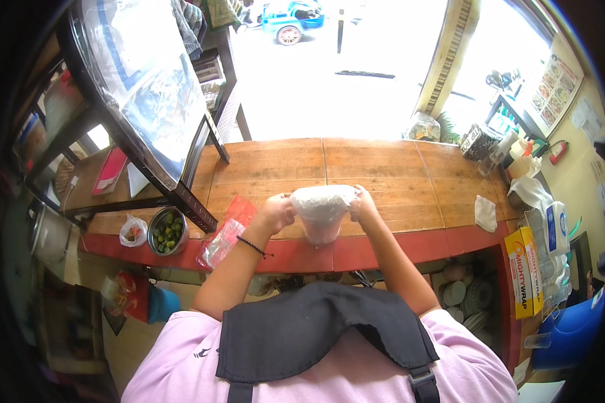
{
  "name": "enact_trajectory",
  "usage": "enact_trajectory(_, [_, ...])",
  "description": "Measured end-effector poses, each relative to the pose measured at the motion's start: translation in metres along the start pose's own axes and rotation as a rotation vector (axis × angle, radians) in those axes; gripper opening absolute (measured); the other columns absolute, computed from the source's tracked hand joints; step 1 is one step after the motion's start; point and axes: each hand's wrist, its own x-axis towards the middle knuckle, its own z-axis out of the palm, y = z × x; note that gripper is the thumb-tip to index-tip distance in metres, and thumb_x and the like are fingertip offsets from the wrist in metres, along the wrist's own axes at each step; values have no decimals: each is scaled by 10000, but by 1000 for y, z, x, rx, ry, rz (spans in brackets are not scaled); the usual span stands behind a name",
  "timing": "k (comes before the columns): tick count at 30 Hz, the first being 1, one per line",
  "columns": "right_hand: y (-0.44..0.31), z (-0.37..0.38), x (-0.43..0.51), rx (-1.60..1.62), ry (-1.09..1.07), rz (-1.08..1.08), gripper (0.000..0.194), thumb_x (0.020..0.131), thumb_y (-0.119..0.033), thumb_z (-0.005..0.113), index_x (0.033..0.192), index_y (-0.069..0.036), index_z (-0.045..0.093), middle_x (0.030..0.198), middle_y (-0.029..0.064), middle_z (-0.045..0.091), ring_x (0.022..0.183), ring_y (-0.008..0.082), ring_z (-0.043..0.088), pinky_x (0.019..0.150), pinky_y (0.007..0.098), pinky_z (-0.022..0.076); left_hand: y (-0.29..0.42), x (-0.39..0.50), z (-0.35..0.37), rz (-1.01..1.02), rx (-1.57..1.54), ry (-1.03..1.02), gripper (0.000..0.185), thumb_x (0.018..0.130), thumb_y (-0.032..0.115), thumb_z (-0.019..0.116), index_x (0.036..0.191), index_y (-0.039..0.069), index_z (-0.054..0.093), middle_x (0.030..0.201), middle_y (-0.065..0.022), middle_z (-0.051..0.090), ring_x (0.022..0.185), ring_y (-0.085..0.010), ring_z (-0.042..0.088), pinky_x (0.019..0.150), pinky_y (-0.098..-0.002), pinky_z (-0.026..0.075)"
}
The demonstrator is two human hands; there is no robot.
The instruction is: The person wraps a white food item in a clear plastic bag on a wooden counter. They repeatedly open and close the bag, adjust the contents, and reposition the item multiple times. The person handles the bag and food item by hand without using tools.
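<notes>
A tub or cup point(322, 225) with a pinkish lower part stands near the front edge of the wooden counter point(282, 161), its top covered by clear plastic. My left hand point(278, 213) pinches the plastic at the left of the rim, and my right hand point(363, 205) grips it at the right. Beside my left forearm lies a red and clear plastic packet point(227, 234). Farther left are a metal bowl of small green fruits point(167, 231) and a small plastic bag point(133, 231) with reddish contents. What exactly fills the tub cannot be told.
A black metal rack point(146, 166) with plastic-covered goods rises at the left. On the right are a folded white cloth point(485, 213), a tip box point(476, 141), bottles and a yellow Mighty Wrap box point(524, 272). Dishes point(476, 297) sit under the counter.
</notes>
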Motion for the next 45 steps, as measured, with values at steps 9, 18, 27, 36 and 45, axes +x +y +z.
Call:
enact_trajectory(9, [171, 8, 44, -415, 148, -312, 340, 767, -252, 659, 945, 3, 520, 823, 180, 618, 779, 282, 595, 703, 361, 469, -87, 33, -22, 93, 21, 108, 228, 877, 183, 514, 1067, 81, 589, 963, -68, 632, 777, -183, 632, 596, -263, 528])
enact_trajectory(18, [122, 0, 14, 535, -71, 514, 243, 888, -305, 567, 761, -118, 477, 587, -27, 472, 415, 64, 358, 371, 225, 272, -91, 68, -52, -202, 130, 154, 72, 831, 80, 473, 850, 121, 529, 635, 3, 521, 454, -81, 426, 391, -207, 294])
enact_trajectory(27, [132, 13, 12, 97, 147, 184, 256, 869, -244, 598, 782, -30, 487, 559, 41, 517, 338, 114, 419, 307, 257, 347, -105, 68, -53, 113, 572, 227, 117, 845, 147, 530, 876, 37, 506, 681, -63, 571, 559, -126, 571, 419, -230, 401])
enact_trajectory(36, [101, -5, -7, 154, 82, 367, 274, 896, -269, 531, 821, -6, 526, 631, 85, 576, 464, 151, 544, 404, 292, 455, -89, 15, -42, 697, 1503, 371, 320, 794, 212, 614, 1041, 30, 524, 967, -140, 574, 825, -256, 581, 703, -379, 471])
enact_trajectory(45, [14, 55, -75, -555, -734, -310, 286, 881, -214, 486, 1019, 19, 580, 916, 183, 614, 858, 314, 586, 762, 371, 452, -32, -45, -76, 496, 1826, 575, 211, 743, 140, 648, 921, 75, 554, 941, -122, 541, 846, -322, 569, 721, -415, 456])
